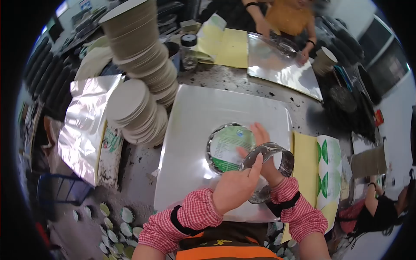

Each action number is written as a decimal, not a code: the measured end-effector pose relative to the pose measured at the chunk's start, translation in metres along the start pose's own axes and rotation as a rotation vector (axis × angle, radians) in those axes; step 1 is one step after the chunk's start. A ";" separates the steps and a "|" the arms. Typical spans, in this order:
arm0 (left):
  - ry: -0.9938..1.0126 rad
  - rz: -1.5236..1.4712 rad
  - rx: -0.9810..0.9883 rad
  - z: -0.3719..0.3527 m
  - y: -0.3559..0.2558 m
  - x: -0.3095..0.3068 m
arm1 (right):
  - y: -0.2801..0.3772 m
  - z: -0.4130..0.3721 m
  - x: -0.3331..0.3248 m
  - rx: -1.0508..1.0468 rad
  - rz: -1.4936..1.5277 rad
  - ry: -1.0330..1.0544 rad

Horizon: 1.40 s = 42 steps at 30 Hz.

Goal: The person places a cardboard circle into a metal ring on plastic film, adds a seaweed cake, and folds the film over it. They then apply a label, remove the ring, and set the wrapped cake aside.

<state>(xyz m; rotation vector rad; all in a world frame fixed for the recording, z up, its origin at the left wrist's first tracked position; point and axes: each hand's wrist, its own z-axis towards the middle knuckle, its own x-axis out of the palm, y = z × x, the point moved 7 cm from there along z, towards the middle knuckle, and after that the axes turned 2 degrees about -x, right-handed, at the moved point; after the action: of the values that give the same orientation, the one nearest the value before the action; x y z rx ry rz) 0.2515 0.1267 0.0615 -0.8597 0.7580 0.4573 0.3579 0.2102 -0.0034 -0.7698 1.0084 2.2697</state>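
Observation:
A round green-and-white printed label (232,147) lies inside a dark, crinkled rim on the pale sheet-covered board (186,130). My left hand (237,186) is closed at the near edge of a shiny, dark see-through ring (284,162), its index finger laid along the ring's side. Behind and partly through that ring reaches my right hand (260,138), fingers stretched out at the label's right edge. The ring hides part of the right palm. Both forearms wear red checked sleeves with black bands.
Tall stacks of round grey discs (130,104) stand on the left, beside a foil-covered pad (86,130). On the right lie yellow sheets (304,160) and printed green labels (329,173). A lidded jar (189,52) stands behind. Across the table, another person works over a second board (277,65).

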 end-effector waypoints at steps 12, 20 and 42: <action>0.190 0.286 -0.507 -0.090 0.041 -0.042 | 0.109 -0.059 0.120 -0.013 0.716 0.816; 0.024 -0.337 -0.558 -0.145 0.145 -0.069 | 0.079 -0.073 -0.009 -0.094 0.148 0.338; 0.593 -0.237 -0.047 -0.182 0.162 -0.075 | 0.085 -0.129 -0.014 0.073 0.255 0.311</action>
<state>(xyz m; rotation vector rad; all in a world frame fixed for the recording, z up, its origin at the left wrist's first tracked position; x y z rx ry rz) 0.0254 0.0694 -0.0412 -1.1323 1.1714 -0.0021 0.3470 0.0566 -0.0256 -1.0370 1.3941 2.3534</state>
